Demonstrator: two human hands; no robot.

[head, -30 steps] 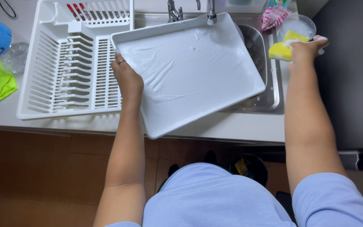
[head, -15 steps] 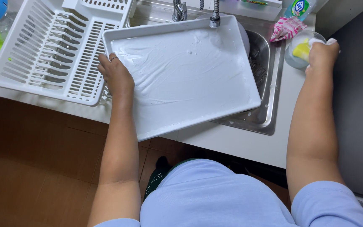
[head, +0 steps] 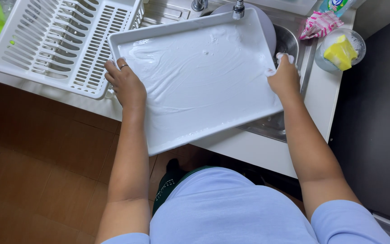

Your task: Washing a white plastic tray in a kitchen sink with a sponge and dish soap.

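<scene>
The sink basin (head: 290, 43) is largely hidden beneath the tray; only its right portion shows. The faucet (head: 238, 9) is cut off at the top edge. The white rectangular tray (head: 199, 77) is shallow, raised-rimmed and filmed with soapy streaks. It lies across the sink, its near corner overhanging the counter edge (head: 249, 151). The left hand (head: 125, 83) grips the left rim; the right hand (head: 285, 77), foam-covered, clasps the right rim. A white dish rack (head: 59, 40) sits just beside the tray's left side. A bowl (head: 359, 45) holding a yellow sponge (head: 339, 52) stands to the right.
</scene>
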